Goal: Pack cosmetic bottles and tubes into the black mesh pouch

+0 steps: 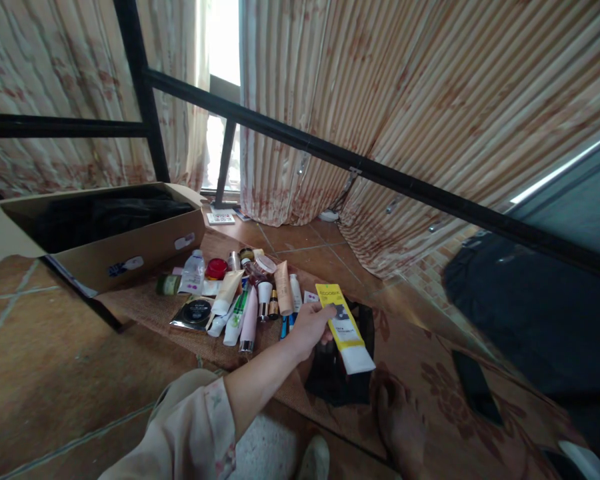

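two hands: left (311, 330) grips yellow tube (346, 333) over edge of black bag (333, 388); right unseen.

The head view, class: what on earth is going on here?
A person's left hand holds a yellow tube with a white end over some crumpled black material. To its left, assorted small tubes and bottles lie bunched on a brown woven cloth, beside an open brown cardboard box containing dark fabric.
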Action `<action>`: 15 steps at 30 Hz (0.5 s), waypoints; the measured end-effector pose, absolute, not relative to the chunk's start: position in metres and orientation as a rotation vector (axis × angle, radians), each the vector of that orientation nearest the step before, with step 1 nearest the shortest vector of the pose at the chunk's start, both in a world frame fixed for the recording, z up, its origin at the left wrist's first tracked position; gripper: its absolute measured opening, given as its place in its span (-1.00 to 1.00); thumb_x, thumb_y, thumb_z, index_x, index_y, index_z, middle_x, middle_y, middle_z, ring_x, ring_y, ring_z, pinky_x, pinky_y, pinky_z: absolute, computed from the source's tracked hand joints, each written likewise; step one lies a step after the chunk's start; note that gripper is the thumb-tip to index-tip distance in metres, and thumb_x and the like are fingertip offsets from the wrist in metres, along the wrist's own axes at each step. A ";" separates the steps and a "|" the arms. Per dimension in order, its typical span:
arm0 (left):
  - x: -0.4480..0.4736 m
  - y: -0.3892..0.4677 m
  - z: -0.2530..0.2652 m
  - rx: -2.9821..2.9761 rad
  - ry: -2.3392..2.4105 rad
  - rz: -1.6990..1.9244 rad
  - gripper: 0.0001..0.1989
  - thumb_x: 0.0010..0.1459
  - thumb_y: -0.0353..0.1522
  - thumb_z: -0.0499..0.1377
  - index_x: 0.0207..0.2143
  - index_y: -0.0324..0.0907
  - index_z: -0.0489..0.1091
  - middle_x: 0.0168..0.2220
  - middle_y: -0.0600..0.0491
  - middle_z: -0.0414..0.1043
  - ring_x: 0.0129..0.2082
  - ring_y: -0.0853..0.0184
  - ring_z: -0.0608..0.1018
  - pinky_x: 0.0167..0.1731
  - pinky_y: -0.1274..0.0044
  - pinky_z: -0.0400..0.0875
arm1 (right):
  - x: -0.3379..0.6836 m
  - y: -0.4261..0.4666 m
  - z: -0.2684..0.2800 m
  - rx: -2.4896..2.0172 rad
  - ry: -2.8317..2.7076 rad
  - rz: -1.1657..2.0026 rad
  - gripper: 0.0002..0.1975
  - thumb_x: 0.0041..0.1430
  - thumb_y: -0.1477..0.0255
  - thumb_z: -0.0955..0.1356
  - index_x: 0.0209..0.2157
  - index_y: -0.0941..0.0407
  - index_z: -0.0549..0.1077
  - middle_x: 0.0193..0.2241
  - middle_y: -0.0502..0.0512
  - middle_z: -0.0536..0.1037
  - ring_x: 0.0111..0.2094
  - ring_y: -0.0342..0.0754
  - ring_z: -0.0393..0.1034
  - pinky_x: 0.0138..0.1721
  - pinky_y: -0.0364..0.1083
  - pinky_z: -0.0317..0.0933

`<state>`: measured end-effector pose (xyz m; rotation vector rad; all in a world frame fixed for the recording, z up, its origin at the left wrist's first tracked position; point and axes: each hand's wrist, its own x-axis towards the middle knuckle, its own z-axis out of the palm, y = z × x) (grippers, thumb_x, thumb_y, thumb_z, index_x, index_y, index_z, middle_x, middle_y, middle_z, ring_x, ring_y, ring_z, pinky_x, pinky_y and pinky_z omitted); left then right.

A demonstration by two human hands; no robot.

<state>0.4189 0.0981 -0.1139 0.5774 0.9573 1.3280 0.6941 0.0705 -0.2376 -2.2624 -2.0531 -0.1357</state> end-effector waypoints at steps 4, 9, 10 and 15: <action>0.419 0.098 -0.117 0.544 0.921 1.332 -0.94 -0.07 -0.44 0.17 -0.51 -0.28 0.39 -0.60 0.04 0.47 -0.74 0.50 0.38 -0.76 0.68 0.20 | 0.695 0.071 -0.239 -2.288 -2.025 -0.125 -0.55 0.24 0.22 0.10 0.02 0.09 0.37 0.03 0.25 0.39 0.01 0.21 0.28 -0.06 0.13 0.13; 0.419 0.098 -0.119 0.508 0.918 1.340 -0.94 -0.12 -0.47 0.17 -0.50 -0.30 0.38 -0.60 0.03 0.47 -0.74 0.49 0.40 -0.74 0.67 0.26 | 0.699 0.073 -0.242 -2.238 -2.074 -0.129 -0.56 0.24 0.24 0.10 0.01 0.10 0.38 0.00 0.26 0.41 0.02 0.19 0.27 -0.01 0.12 0.10; 0.419 0.098 -0.119 0.511 0.917 1.343 -0.95 -0.11 -0.47 0.17 -0.50 -0.30 0.39 -0.61 0.03 0.47 -0.74 0.49 0.40 -0.73 0.67 0.26 | 0.700 0.073 -0.243 -2.230 -2.077 -0.131 -0.56 0.24 0.24 0.10 0.01 0.10 0.38 0.01 0.26 0.40 0.03 0.18 0.27 0.00 0.12 0.09; 0.418 0.098 -0.118 0.552 0.910 1.374 -0.95 -0.09 -0.47 0.17 -0.50 -0.31 0.40 -0.60 0.02 0.47 -0.72 0.47 0.42 -0.72 0.66 0.29 | 0.699 0.072 -0.242 -2.264 -2.045 -0.139 -0.56 0.23 0.23 0.11 0.00 0.11 0.39 0.02 0.26 0.41 0.01 0.20 0.28 -0.01 0.13 0.10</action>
